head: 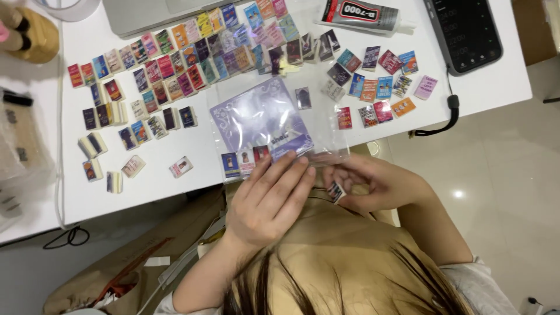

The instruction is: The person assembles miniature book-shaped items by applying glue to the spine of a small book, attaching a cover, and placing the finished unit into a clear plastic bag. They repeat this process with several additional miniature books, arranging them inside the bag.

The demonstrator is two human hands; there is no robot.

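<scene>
Low centre of the frame, both hands meet just below the table [175, 192] edge. The left hand [271, 201] lies flat with fingers stretched and together, back toward the camera, fingertips over the near edge of a clear plastic bag [326, 125]; whether it pinches anything underneath cannot be told, the palm is hidden. The right hand [379, 185] curls beside it, fingers bent inward, and a tiny book [336, 191] sticks out at its fingertips, gripped there; only a corner with a dark patterned cover shows, the rest is behind the fingers.

Inside the bag sits a purple card [261, 119] with pale swirls, blurred by the plastic's shine. Three small books [245, 160] line its lower edge, partly covered by the left fingertips.

Across the white table, rows of miniature books [175, 64] spread from the upper left to the centre, their covers too small to make out. A looser group of flat covers [379, 87] lies right of centre. White-paged little blocks [111, 146] stand at the left.

Top edge: a glue tube [364, 14], cut off at its left end, a dark phone [466, 32] with a black strap [446, 119] hanging over the table edge, and a grey laptop [151, 14], mostly out of frame. Far left, a clear bag [20, 146] is cropped and hazy. Bottom of the frame, hair and a tan top hide the lap.
</scene>
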